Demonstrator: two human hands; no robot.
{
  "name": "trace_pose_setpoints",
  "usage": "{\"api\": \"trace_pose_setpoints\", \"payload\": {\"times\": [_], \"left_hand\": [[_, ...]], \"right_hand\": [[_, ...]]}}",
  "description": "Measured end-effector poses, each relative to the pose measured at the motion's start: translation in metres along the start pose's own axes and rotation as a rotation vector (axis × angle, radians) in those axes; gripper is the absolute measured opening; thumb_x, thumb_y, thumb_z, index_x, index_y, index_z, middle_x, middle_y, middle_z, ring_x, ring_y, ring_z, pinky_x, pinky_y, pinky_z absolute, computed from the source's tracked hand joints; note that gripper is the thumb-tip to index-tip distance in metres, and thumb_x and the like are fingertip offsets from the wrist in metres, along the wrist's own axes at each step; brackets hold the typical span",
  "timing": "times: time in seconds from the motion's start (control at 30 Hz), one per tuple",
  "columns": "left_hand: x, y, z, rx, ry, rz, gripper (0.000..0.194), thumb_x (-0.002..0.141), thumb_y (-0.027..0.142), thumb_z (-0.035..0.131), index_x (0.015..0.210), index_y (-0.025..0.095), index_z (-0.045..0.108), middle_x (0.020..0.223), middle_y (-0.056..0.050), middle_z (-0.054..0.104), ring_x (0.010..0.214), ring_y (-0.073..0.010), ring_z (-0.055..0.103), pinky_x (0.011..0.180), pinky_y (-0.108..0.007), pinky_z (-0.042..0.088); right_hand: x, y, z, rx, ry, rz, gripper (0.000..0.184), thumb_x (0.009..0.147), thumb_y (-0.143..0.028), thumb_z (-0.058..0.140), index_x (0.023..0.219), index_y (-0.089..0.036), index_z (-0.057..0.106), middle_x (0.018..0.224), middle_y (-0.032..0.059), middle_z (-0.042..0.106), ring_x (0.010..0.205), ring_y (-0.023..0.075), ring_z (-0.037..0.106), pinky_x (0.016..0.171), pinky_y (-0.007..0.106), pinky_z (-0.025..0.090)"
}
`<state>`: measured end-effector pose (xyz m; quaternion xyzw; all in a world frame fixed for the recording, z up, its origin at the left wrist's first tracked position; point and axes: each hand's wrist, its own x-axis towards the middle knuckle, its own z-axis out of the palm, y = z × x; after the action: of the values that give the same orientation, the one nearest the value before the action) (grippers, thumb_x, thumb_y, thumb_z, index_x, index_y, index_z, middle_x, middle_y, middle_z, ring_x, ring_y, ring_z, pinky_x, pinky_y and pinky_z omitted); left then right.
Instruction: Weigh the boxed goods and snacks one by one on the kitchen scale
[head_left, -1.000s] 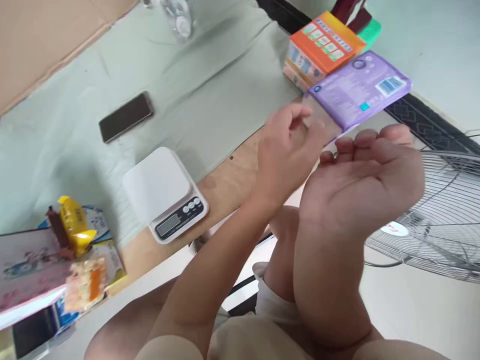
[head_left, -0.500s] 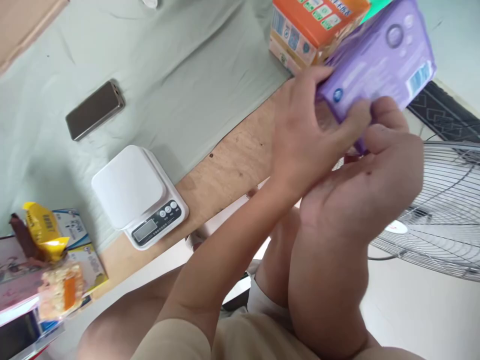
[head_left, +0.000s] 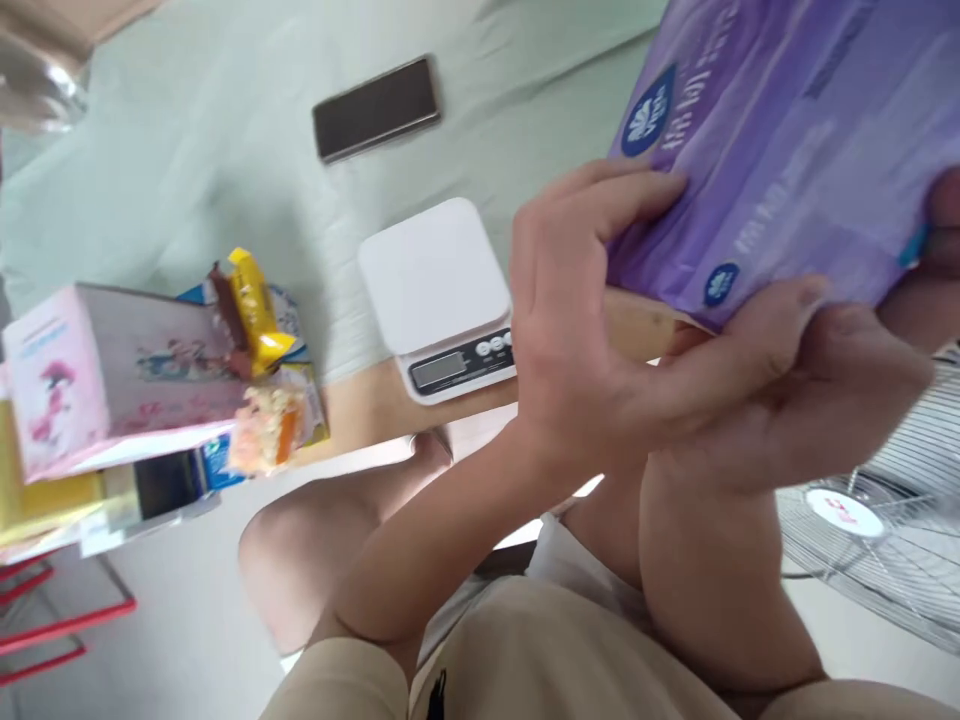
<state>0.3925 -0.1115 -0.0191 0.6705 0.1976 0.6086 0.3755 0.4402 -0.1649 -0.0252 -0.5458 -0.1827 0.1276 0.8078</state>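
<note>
A purple tissue pack point(head_left: 795, 190) with white lettering and blue oval logos is tilted up in the upper right. My left hand point(head_left: 592, 310) grips its left edge, fingers at the upper side and thumb along the lower front. At the lower right corner, my right hand point(head_left: 840, 390) is closed on the pack, partly running out of view. Left of my hands, a white kitchen scale point(head_left: 435, 275) with a grey display stands near the table's edge, its platform bare. My left hand overlaps the scale's right end.
A dark phone point(head_left: 377, 108) lies on the green cloth point(head_left: 225, 130). Left are a pink-and-grey box point(head_left: 165, 360), a yellow snack wrapper point(head_left: 256, 315) and a clear-wrapped snack point(head_left: 266, 430). A floor fan point(head_left: 847, 512) stands at lower right; red metal bars point(head_left: 67, 635) are at lower left.
The view has swung left, bringing the pink box fully in. The tissue pack has turned to show its logo side and is nearer. The orange pack has left view.
</note>
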Motion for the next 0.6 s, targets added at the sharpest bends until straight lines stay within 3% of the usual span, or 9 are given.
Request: {"api": "trace_pose_setpoints", "payload": {"times": [0.07, 0.13, 0.2, 0.3, 0.37, 0.43, 0.6], "left_hand": [[-0.001, 0.0, -0.034, 0.038, 0.004, -0.008, 0.038, 0.091, 0.053, 0.076, 0.107, 0.023, 0.061, 0.109, -0.011, 0.066, 0.114, -0.0295, 0.069, 0.101, -0.055, 0.065], [-0.004, -0.003, -0.071, 0.078, -0.101, 0.006, 0.032, 0.095, 0.045, 0.07, 0.113, 0.019, 0.064, 0.116, -0.015, 0.069, 0.117, -0.0294, 0.069, 0.103, -0.053, 0.064], [-0.008, -0.008, -0.109, 0.128, -0.187, 0.098, 0.041, 0.096, 0.046, 0.065, 0.124, 0.016, 0.064, 0.122, -0.018, 0.068, 0.121, -0.0304, 0.068, 0.104, -0.051, 0.063], [-0.016, -0.019, -0.153, 0.209, -0.161, 0.103, 0.046, 0.1, 0.055, 0.055, 0.135, 0.026, 0.059, 0.127, -0.013, 0.066, 0.124, -0.03, 0.066, 0.103, -0.049, 0.06], [-0.022, -0.026, -0.17, 0.244, -0.129, 0.025, 0.043, 0.103, 0.058, 0.049, 0.135, 0.031, 0.058, 0.125, -0.009, 0.066, 0.12, -0.0288, 0.066, 0.101, -0.048, 0.059], [-0.027, -0.03, -0.178, 0.26, -0.125, -0.055, 0.044, 0.104, 0.059, 0.047, 0.134, 0.028, 0.057, 0.122, -0.01, 0.066, 0.115, -0.0278, 0.066, 0.099, -0.047, 0.058], [-0.031, -0.033, -0.181, 0.268, -0.167, -0.166, 0.041, 0.109, 0.056, 0.04, 0.127, 0.022, 0.056, 0.121, -0.012, 0.068, 0.116, -0.0242, 0.067, 0.101, -0.041, 0.057]], "right_hand": [[-0.007, 0.01, 0.004, 0.01, -0.155, -0.169, 0.038, 0.081, -0.029, 0.057, 0.106, -0.048, 0.078, 0.125, -0.0075, 0.055, 0.137, 0.0294, 0.058, 0.125, 0.053, 0.051], [-0.016, 0.019, 0.013, 0.07, -0.245, -0.2, 0.041, 0.076, -0.027, 0.057, 0.105, -0.046, 0.08, 0.119, -0.0043, 0.056, 0.124, 0.0255, 0.062, 0.124, 0.054, 0.052], [-0.028, 0.023, 0.025, 0.065, -0.275, -0.189, 0.047, 0.075, -0.023, 0.053, 0.109, -0.044, 0.078, 0.118, -0.0038, 0.059, 0.122, 0.0231, 0.061, 0.128, 0.054, 0.047], [-0.045, 0.022, 0.048, -0.103, -0.374, -0.206, 0.05, 0.081, -0.017, 0.051, 0.119, -0.039, 0.073, 0.123, -0.004, 0.062, 0.123, 0.0202, 0.059, 0.124, 0.05, 0.047], [-0.051, 0.019, 0.06, -0.255, -0.482, -0.203, 0.045, 0.086, -0.017, 0.053, 0.124, -0.035, 0.069, 0.125, -0.0036, 0.064, 0.118, 0.0187, 0.061, 0.115, 0.047, 0.052], [-0.053, 0.019, 0.066, -0.4, -0.536, -0.183, 0.037, 0.091, -0.022, 0.056, 0.125, -0.032, 0.067, 0.123, -0.0034, 0.065, 0.118, 0.019, 0.063, 0.114, 0.048, 0.053], [-0.04, 0.034, 0.056, -0.55, -0.539, -0.207, 0.033, 0.091, -0.032, 0.063, 0.123, -0.031, 0.072, 0.121, -0.0022, 0.071, 0.131, 0.0254, 0.063, 0.125, 0.058, 0.044]]}}
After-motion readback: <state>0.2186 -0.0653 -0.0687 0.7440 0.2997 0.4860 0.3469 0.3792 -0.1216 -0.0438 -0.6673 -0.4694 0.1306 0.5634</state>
